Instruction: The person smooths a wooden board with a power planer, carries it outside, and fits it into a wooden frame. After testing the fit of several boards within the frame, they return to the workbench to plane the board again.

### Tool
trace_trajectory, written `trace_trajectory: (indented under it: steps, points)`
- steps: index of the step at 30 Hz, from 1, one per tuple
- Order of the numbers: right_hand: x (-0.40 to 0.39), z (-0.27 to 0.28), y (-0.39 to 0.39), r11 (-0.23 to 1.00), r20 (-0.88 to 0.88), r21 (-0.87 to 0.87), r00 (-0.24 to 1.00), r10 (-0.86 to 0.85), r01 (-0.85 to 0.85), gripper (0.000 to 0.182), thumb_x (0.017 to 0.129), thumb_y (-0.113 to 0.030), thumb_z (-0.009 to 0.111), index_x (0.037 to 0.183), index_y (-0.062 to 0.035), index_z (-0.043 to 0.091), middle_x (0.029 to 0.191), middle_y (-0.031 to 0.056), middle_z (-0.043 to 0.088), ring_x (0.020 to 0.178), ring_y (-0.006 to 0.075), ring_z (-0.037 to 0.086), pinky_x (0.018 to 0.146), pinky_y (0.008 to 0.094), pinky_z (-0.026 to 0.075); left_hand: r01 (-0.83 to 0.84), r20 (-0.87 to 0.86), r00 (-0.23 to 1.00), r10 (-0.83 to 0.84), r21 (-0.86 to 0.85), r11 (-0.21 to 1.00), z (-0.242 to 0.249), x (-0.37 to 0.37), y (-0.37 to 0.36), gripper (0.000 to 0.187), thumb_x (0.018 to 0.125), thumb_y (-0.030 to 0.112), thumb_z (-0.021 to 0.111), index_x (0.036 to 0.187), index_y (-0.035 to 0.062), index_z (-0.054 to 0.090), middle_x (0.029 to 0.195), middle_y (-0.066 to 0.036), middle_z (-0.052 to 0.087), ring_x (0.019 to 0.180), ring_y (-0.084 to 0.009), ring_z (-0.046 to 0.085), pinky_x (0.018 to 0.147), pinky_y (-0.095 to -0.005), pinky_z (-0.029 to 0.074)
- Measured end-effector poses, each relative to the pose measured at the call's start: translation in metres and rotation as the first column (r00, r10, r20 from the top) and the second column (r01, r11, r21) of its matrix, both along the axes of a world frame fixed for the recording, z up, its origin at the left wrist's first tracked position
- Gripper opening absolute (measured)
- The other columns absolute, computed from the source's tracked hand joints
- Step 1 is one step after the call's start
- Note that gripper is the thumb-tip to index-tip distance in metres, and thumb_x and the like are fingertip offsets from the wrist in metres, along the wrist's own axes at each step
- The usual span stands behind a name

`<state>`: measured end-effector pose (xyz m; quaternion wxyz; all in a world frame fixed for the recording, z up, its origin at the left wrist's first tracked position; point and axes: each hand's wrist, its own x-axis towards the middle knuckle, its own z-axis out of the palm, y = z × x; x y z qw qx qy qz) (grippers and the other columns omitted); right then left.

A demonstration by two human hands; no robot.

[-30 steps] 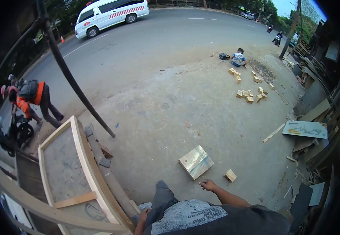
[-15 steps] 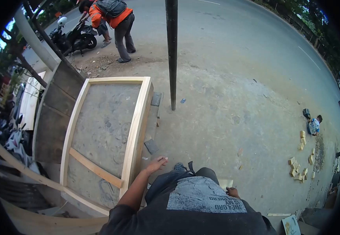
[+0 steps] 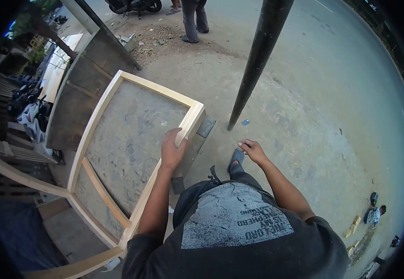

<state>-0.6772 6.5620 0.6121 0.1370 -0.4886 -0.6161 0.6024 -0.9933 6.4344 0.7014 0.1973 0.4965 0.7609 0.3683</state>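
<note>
A pale wooden frame (image 3: 152,88) stands on the left, with a slanting crosspiece (image 3: 103,190) inside it near the close end. My left hand (image 3: 170,151) is closed over the frame's right-hand beam, close to the far right corner. Over the pavement to the right of the frame, my right hand (image 3: 253,151) hangs free of it. Its fingers are curled into a pinch, and whatever they may hold is too small to make out.
A dark metal pole (image 3: 257,65) rises from the pavement just ahead. Grey blocks (image 3: 205,126) lie along the frame's right side. Beyond are a person's legs (image 3: 191,21) and a motorbike (image 3: 136,5). Wood offcuts (image 3: 352,226) and another person (image 3: 373,215) are at right.
My left hand has moved from beside the frame onto its right beam. My right hand has risen from near my waist and come forward. The view has turned and moved closer to the frame.
</note>
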Motion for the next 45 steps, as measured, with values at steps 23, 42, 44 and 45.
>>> trace_trajectory:
  steps: [23, 42, 44, 45]
  points:
    - [-0.215, 0.045, 0.150, 0.848, 0.027, 0.077, 0.851, 0.525, -0.525, 0.047, 0.092, -0.034, 0.068, 0.123, 0.0005, 0.064, 0.120, 0.0184, 0.060, 0.114, 0.0320, 0.057, 0.097, 0.0362, 0.046, 0.031, 0.238, 0.970, 0.040, -0.286, 0.958, -0.018, -0.045, 0.122, 0.037, 0.077, 0.021, 0.072, 0.108, 0.0034, 0.061, 0.106, -0.015, 0.057, 0.104, -0.0325, 0.054, 0.090, -0.0427, 0.042]
    - [-0.215, 0.052, 0.152, 0.875, 0.024, 0.061, 0.877, 0.480, -0.481, 0.048, 0.091, -0.034, 0.069, 0.127, -0.0030, 0.064, 0.123, 0.0141, 0.061, 0.116, 0.0318, 0.057, 0.099, 0.0374, 0.044, 0.635, -0.239, 0.619, -0.748, -0.408, 0.656, -0.021, -0.131, 0.209, 0.030, 0.081, 0.012, 0.061, 0.110, 0.0092, 0.065, 0.113, -0.001, 0.064, 0.113, -0.0207, 0.053, 0.105, -0.0441, 0.033]
    - [-0.216, 0.055, 0.153, 0.863, 0.054, 0.046, 0.864, 0.501, -0.503, 0.047, 0.092, -0.034, 0.068, 0.127, -0.0037, 0.063, 0.122, 0.0140, 0.061, 0.115, 0.0319, 0.057, 0.100, 0.0374, 0.043, 0.631, -0.232, 0.618, -0.751, -0.423, 0.650, -0.022, -0.131, 0.208, 0.030, 0.081, 0.012, 0.061, 0.110, 0.0096, 0.065, 0.113, -0.001, 0.064, 0.113, -0.0205, 0.053, 0.105, -0.0438, 0.034]
    - [-0.216, 0.055, 0.154, 0.857, 0.041, 0.052, 0.859, 0.511, -0.512, 0.047, 0.092, -0.034, 0.068, 0.127, -0.0037, 0.063, 0.122, 0.0140, 0.061, 0.115, 0.0319, 0.057, 0.100, 0.0374, 0.043, 0.629, -0.228, 0.615, -0.755, -0.436, 0.644, -0.022, -0.131, 0.208, 0.029, 0.081, 0.013, 0.061, 0.110, 0.0099, 0.066, 0.113, -0.001, 0.064, 0.113, -0.0203, 0.053, 0.105, -0.0435, 0.034]
